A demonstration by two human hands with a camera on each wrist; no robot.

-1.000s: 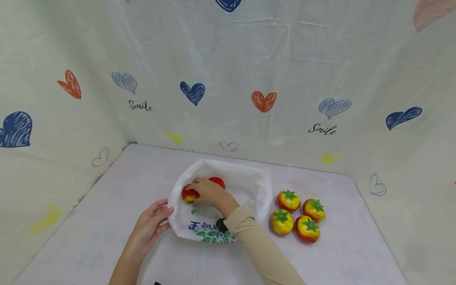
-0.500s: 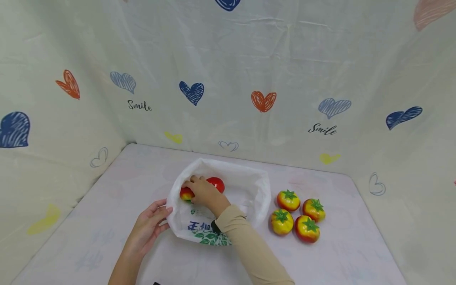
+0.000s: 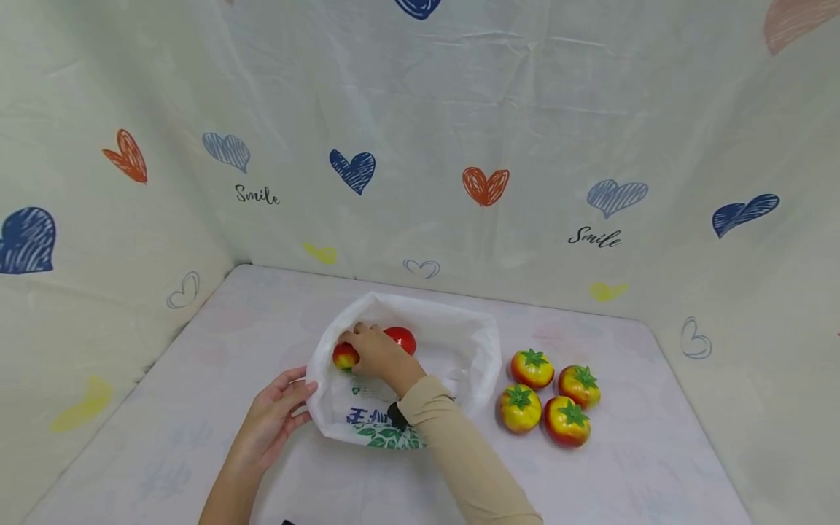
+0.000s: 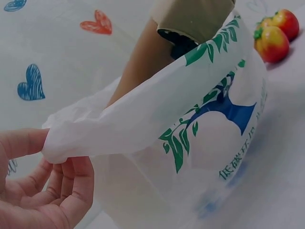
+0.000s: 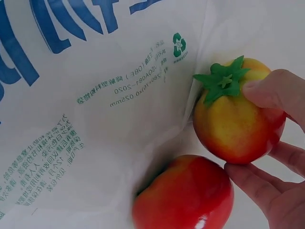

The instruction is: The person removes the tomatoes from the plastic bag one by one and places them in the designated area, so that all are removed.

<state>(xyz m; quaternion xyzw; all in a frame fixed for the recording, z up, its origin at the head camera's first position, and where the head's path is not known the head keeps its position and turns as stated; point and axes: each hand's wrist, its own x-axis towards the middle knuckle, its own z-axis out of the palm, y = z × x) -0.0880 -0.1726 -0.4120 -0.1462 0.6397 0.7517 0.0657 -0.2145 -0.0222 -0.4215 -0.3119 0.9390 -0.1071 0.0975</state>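
A white plastic bag (image 3: 488,339) with green leaf prints lies with its mouth spread wide at the middle of the table. My left hand (image 3: 278,412) pinches the left side of its rim between thumb and fingers, as the left wrist view (image 4: 62,191) also shows. Inside the bag, my right hand (image 3: 377,354) grips a red-and-yellow tomato (image 5: 238,126) with a green star-shaped top, thumb on one side and fingers on the other. Right beside it in the bag sits a glossy red tomato (image 5: 188,195), its top turned out of sight.
Several more red-and-yellow tomatoes with green tops, one of them this tomato (image 3: 567,423), stand grouped on the table (image 3: 630,452) to the right of the bag. A pale curtain (image 3: 420,109) printed with hearts encloses the table's back and sides.
Over the last second my right hand has shifted slightly left inside the bag with the tomato, and more of the red tomato shows. My left hand keeps its place at the rim.
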